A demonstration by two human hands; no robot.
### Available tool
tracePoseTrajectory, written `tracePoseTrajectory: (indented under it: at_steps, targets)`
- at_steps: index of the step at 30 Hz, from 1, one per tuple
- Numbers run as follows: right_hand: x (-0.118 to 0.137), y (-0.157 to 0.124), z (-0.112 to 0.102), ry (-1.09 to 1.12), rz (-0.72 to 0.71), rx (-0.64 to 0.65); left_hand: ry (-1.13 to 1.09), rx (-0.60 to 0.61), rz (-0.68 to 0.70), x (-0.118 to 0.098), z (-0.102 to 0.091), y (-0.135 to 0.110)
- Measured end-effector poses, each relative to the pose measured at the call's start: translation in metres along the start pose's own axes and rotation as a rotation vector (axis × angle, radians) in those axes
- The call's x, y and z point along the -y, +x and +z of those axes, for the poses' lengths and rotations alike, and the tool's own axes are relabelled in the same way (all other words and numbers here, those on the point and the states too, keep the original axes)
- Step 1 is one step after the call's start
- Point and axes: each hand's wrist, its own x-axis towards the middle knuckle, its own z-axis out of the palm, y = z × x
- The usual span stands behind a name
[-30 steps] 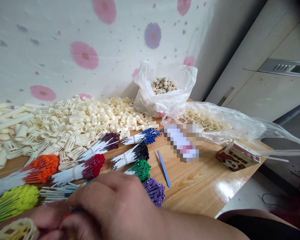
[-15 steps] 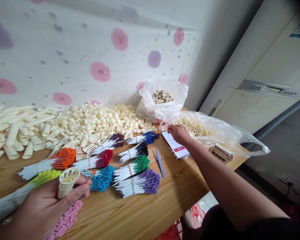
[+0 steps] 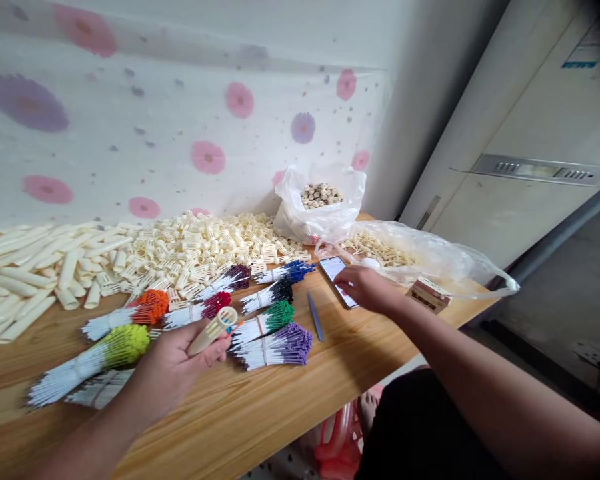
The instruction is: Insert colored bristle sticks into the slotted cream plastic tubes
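Note:
My left hand (image 3: pixel 180 363) is closed around a cream slotted plastic tube (image 3: pixel 213 331), its open end tilted up to the right. A thin stick with an orange tip (image 3: pixel 237 328) pokes out by the fingertips of that hand. Over at the phone (image 3: pixel 334 268), my right hand (image 3: pixel 363 288) hovers on or just above the lit screen with bent fingers and holds nothing. Rubber-banded bundles of coloured-tip sticks lie around the left hand, among them a yellow-green bundle (image 3: pixel 123 345), an orange bundle (image 3: pixel 150 308), a green bundle (image 3: pixel 279 316) and a purple bundle (image 3: pixel 295 345).
Cream slotted pieces (image 3: pixel 205 240) and longer tubes (image 3: pixel 25 283) are heaped along the wall. A white bag (image 3: pixel 300 223) of small round pieces, a clear bag (image 3: pixel 435 257), a small box (image 3: pixel 427 295) and a slim blue-grey tool (image 3: pixel 315 317) are on the wooden table (image 3: pixel 230 427).
My left hand has moved right and away from me with the tube, which now leans right. My right hand has shifted lower over the phone's screen, whose display has changed. The view has shifted.

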Motion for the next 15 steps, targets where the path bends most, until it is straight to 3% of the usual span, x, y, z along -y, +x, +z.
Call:
tracePoseTrajectory:
  at_steps: [2, 4, 6, 10, 13, 15]
  targets:
    - [0.010, -0.008, 0.012, 0.006, -0.038, 0.045, -0.017, 0.120, -0.009, -0.015, 0.013, 0.001]
    - [0.011, -0.005, 0.018, -0.004, -0.027, 0.035, -0.029, 0.144, 0.016, -0.029, 0.029, 0.003]
    - [0.001, 0.003, 0.011, -0.046, 0.075, -0.037, -0.061, 0.144, 0.062, -0.038, 0.046, 0.007]
    - [-0.048, 0.011, -0.042, -0.146, 0.389, -0.183, -0.200, 0.047, 0.077, -0.032, 0.064, 0.014]
    - [-0.088, -0.011, -0.094, -0.161, 0.504, -0.255, -0.184, 0.013, 0.057, -0.015, 0.060, 0.016]
    - [-0.110, -0.034, -0.117, -0.098, 0.539, -0.234, -0.149, 0.009, 0.063, -0.006, 0.055, 0.016]
